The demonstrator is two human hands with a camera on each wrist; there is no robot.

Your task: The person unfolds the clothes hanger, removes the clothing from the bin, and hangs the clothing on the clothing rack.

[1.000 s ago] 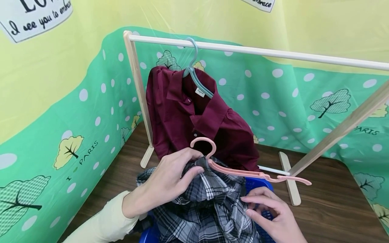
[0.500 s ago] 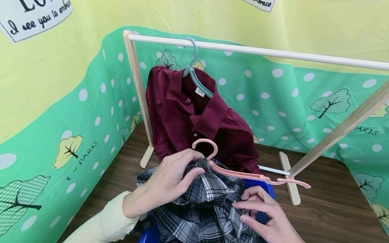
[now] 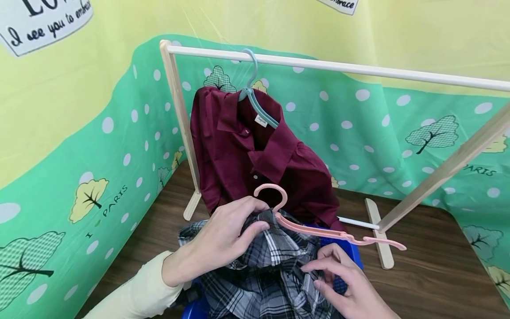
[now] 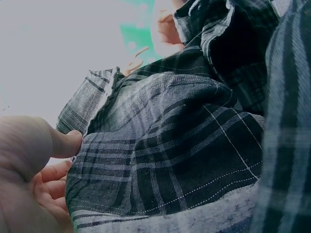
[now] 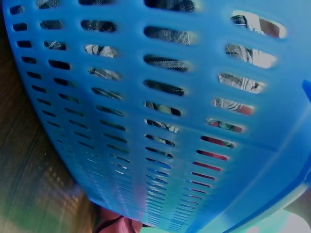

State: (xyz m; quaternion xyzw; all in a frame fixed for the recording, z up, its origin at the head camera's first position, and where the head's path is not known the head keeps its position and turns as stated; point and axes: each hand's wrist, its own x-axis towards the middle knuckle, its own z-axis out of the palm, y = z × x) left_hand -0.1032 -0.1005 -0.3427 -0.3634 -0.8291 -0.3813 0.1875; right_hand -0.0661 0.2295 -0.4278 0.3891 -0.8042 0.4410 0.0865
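My left hand (image 3: 223,239) grips a grey and black plaid shirt (image 3: 275,283) at its collar, thumb in front. In the left wrist view the thumb (image 4: 68,143) presses on the cloth. A pink hanger (image 3: 311,229) sits at the collar, its hook up beside my left fingertips and one arm sticking out bare to the right. The hanger's other arm is hidden. My right hand (image 3: 348,281) is at the shirt's right side, fingers bent, with thumb and forefinger apart against the cloth. The shirt bunches over a blue basket (image 3: 352,254), whose slotted side (image 5: 194,116) fills the right wrist view.
Behind stands a rack with wooden legs (image 3: 181,124) and a white rail (image 3: 338,67). A maroon shirt (image 3: 275,159) hangs there on a teal hanger (image 3: 255,99). The surface (image 3: 438,274) is dark wood, with a printed yellow and green cloth (image 3: 358,119) around it.
My right hand has moved left and in over the plaid shirt. The pink hanger has shifted slightly down; my left hand keeps its grip at the collar.
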